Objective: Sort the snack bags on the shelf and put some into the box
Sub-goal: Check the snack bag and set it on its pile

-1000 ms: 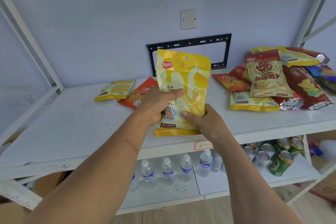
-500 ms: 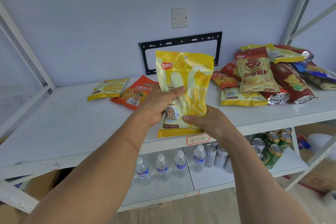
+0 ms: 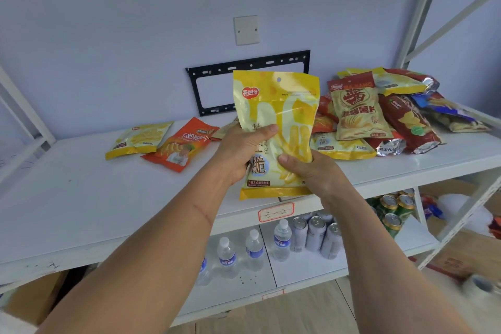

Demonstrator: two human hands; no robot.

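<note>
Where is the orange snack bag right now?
In the head view, the orange snack bag lies flat on the white shelf, left of centre, beside a small yellow bag and left of the left hand.

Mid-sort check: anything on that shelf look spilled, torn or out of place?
Nothing looks spilled or torn. The pile of snack bags at the shelf's right end is jumbled, bags overlapping at angles. Both the left hand and right hand hold the yellow bag upright, intact.

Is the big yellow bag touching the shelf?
Apart. The head view shows the yellow bag held upright in the air by the left hand and right hand, above the shelf.
</note>
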